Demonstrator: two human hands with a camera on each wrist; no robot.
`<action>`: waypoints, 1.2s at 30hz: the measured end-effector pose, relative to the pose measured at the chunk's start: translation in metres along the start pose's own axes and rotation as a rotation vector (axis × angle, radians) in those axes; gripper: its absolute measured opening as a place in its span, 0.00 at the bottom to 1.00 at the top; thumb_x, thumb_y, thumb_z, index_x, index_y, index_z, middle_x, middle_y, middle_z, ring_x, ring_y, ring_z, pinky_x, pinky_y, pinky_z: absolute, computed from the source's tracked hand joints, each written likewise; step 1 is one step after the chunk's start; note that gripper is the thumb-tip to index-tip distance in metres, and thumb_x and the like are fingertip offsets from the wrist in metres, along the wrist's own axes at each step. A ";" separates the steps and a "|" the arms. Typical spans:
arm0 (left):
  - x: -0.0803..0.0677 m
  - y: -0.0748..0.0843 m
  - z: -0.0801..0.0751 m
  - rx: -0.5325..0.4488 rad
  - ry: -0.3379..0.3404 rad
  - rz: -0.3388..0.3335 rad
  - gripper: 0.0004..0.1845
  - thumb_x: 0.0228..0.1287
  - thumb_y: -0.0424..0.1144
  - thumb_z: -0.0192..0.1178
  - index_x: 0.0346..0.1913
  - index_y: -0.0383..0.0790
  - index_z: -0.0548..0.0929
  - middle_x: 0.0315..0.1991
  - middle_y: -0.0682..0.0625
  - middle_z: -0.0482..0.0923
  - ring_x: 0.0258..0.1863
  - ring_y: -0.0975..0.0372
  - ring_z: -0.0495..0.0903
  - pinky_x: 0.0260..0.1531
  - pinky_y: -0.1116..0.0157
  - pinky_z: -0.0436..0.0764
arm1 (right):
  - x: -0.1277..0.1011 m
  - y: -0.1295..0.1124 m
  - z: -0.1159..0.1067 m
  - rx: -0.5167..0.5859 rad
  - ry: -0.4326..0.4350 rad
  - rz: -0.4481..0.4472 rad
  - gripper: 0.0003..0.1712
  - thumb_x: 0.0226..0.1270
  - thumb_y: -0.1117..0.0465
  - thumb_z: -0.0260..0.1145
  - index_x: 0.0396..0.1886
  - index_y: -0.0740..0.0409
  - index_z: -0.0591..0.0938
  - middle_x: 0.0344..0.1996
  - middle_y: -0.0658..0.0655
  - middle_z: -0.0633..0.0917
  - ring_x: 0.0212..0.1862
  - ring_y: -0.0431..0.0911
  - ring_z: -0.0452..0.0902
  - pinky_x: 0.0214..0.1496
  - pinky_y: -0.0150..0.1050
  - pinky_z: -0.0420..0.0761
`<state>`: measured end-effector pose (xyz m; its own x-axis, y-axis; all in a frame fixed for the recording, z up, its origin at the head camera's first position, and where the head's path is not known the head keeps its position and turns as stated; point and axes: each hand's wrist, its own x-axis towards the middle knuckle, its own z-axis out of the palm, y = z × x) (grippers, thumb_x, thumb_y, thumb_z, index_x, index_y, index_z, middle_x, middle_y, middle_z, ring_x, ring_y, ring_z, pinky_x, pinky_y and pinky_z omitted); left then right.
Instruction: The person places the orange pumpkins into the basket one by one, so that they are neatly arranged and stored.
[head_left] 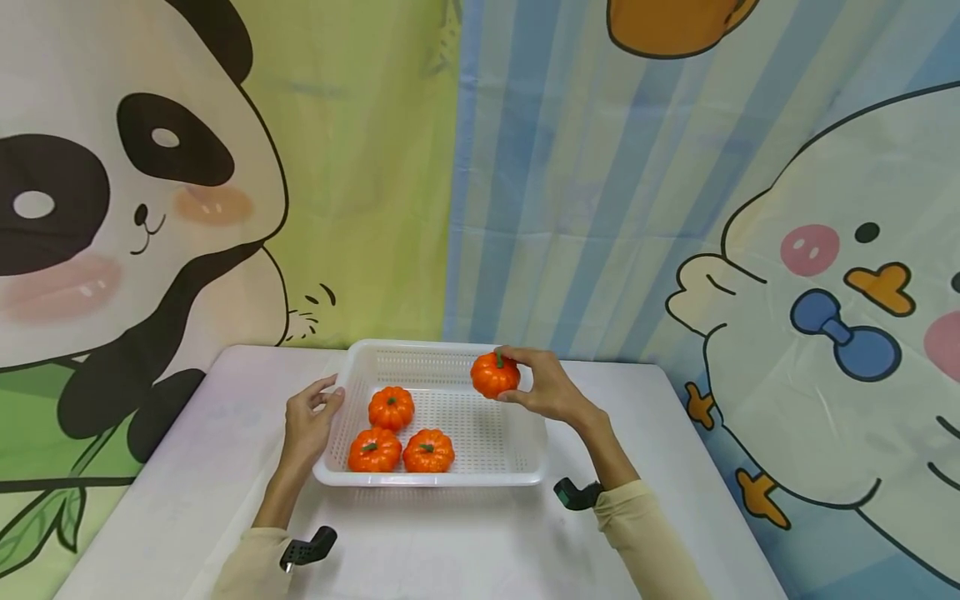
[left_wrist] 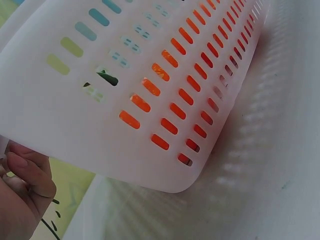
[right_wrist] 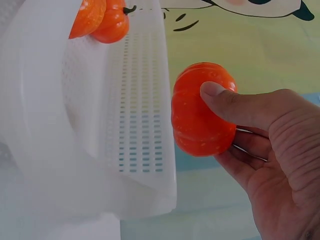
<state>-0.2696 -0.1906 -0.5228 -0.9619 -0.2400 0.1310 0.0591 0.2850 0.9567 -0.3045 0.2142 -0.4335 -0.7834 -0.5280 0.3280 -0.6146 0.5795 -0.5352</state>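
A white perforated plastic basket (head_left: pixel 480 479) holds three small orange toy pumpkins (head_left: pixel 391 408) grouped in its left half, two at the front and one behind. Above the basket's back right part, my right hand (head_left: pixel 547 387) pinches a fourth orange pumpkin (head_left: pixel 493 377) with a green stem. In the right wrist view the thumb presses on one side of that pumpkin (right_wrist: pixel 202 115), fingers on the other. My left hand (head_left: pixel 307 423) holds the basket's left rim with curled fingers. The left wrist view shows this hand (left_wrist: pixel 25 185) at the rim, its fingertips partly hidden.
The basket stands on a white table (head_left: pixel 450 542) whose surface extends on both sides and in front. Behind it hang printed cloths, a panda (head_left: pixel 225 283) at left and a chick (head_left: pixel 825 400) at right. Each wrist wears a black camera mount (head_left: pixel 311 548).
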 end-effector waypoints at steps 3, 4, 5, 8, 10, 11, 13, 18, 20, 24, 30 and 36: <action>0.000 0.001 0.000 0.000 0.005 0.004 0.24 0.82 0.39 0.62 0.73 0.30 0.80 0.39 0.39 0.88 0.26 0.71 0.82 0.30 0.75 0.83 | 0.004 -0.002 0.003 0.000 -0.007 -0.030 0.39 0.58 0.66 0.86 0.70 0.65 0.83 0.66 0.63 0.87 0.66 0.59 0.85 0.73 0.58 0.82; -0.001 0.001 0.001 0.000 0.005 0.005 0.24 0.82 0.39 0.62 0.73 0.30 0.80 0.39 0.38 0.88 0.26 0.71 0.82 0.30 0.74 0.83 | 0.006 -0.002 0.004 -0.005 -0.010 -0.039 0.39 0.58 0.66 0.86 0.70 0.65 0.83 0.66 0.63 0.88 0.65 0.58 0.85 0.72 0.57 0.83; -0.001 0.001 0.001 0.001 0.006 0.007 0.24 0.82 0.39 0.62 0.72 0.30 0.80 0.39 0.38 0.88 0.26 0.71 0.82 0.31 0.74 0.83 | 0.007 -0.003 0.006 -0.007 -0.016 -0.048 0.39 0.58 0.66 0.86 0.70 0.65 0.83 0.65 0.62 0.88 0.65 0.58 0.86 0.71 0.57 0.83; -0.001 0.001 0.001 0.001 0.004 0.004 0.24 0.82 0.39 0.61 0.73 0.30 0.80 0.40 0.38 0.87 0.26 0.71 0.82 0.31 0.75 0.83 | 0.012 -0.004 0.009 -0.015 -0.040 -0.061 0.39 0.58 0.65 0.86 0.70 0.65 0.83 0.64 0.61 0.89 0.63 0.57 0.86 0.70 0.56 0.84; -0.001 0.001 0.001 0.001 0.007 0.005 0.24 0.82 0.39 0.61 0.73 0.30 0.80 0.40 0.37 0.87 0.26 0.71 0.82 0.31 0.75 0.83 | 0.014 -0.005 0.011 -0.021 -0.054 -0.060 0.39 0.59 0.65 0.86 0.71 0.64 0.82 0.64 0.61 0.89 0.64 0.57 0.86 0.70 0.55 0.84; -0.001 0.001 0.001 0.002 0.006 0.004 0.24 0.82 0.39 0.61 0.73 0.31 0.80 0.40 0.37 0.87 0.26 0.71 0.82 0.31 0.75 0.84 | 0.016 -0.005 0.012 -0.020 -0.061 -0.056 0.40 0.59 0.65 0.86 0.71 0.64 0.82 0.64 0.61 0.89 0.64 0.57 0.86 0.70 0.55 0.84; 0.000 0.001 0.001 0.004 0.007 0.002 0.23 0.83 0.39 0.61 0.73 0.31 0.80 0.40 0.37 0.87 0.27 0.71 0.82 0.31 0.75 0.83 | 0.018 -0.007 0.014 -0.017 -0.075 -0.050 0.40 0.60 0.64 0.86 0.72 0.64 0.82 0.65 0.61 0.88 0.65 0.56 0.86 0.71 0.54 0.84; 0.000 0.000 0.001 -0.005 0.009 0.004 0.23 0.83 0.39 0.61 0.73 0.32 0.80 0.41 0.35 0.87 0.27 0.70 0.82 0.31 0.75 0.83 | 0.023 -0.012 0.018 0.003 -0.096 -0.051 0.41 0.60 0.63 0.85 0.73 0.64 0.81 0.66 0.61 0.88 0.67 0.57 0.85 0.73 0.56 0.82; 0.001 -0.001 0.001 -0.009 0.010 0.004 0.23 0.82 0.38 0.61 0.72 0.32 0.80 0.41 0.34 0.87 0.27 0.70 0.82 0.31 0.75 0.83 | 0.025 -0.013 0.020 0.009 -0.104 -0.056 0.41 0.61 0.63 0.85 0.73 0.65 0.81 0.67 0.61 0.87 0.67 0.57 0.85 0.73 0.56 0.82; 0.002 0.000 0.001 -0.003 0.010 -0.001 0.23 0.83 0.38 0.61 0.73 0.32 0.80 0.42 0.34 0.87 0.27 0.70 0.82 0.31 0.75 0.84 | 0.031 -0.013 0.024 0.009 -0.120 -0.068 0.40 0.61 0.64 0.85 0.73 0.65 0.81 0.66 0.61 0.88 0.67 0.57 0.85 0.73 0.56 0.83; 0.001 0.000 0.001 -0.009 0.010 -0.002 0.23 0.83 0.38 0.61 0.73 0.32 0.80 0.43 0.32 0.87 0.27 0.70 0.83 0.31 0.74 0.84 | 0.042 -0.014 0.028 0.009 -0.149 -0.079 0.38 0.59 0.65 0.85 0.70 0.62 0.83 0.63 0.60 0.89 0.64 0.56 0.86 0.72 0.57 0.83; 0.000 0.000 0.000 -0.018 0.005 0.000 0.23 0.82 0.39 0.61 0.73 0.31 0.80 0.41 0.36 0.89 0.27 0.70 0.84 0.31 0.74 0.84 | 0.049 -0.015 0.033 0.015 -0.206 -0.073 0.36 0.60 0.65 0.85 0.68 0.61 0.84 0.62 0.59 0.89 0.65 0.55 0.85 0.73 0.56 0.82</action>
<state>-0.2700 -0.1905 -0.5232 -0.9605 -0.2448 0.1325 0.0643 0.2684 0.9612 -0.3308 0.1586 -0.4352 -0.7007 -0.6845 0.2010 -0.6661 0.5268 -0.5280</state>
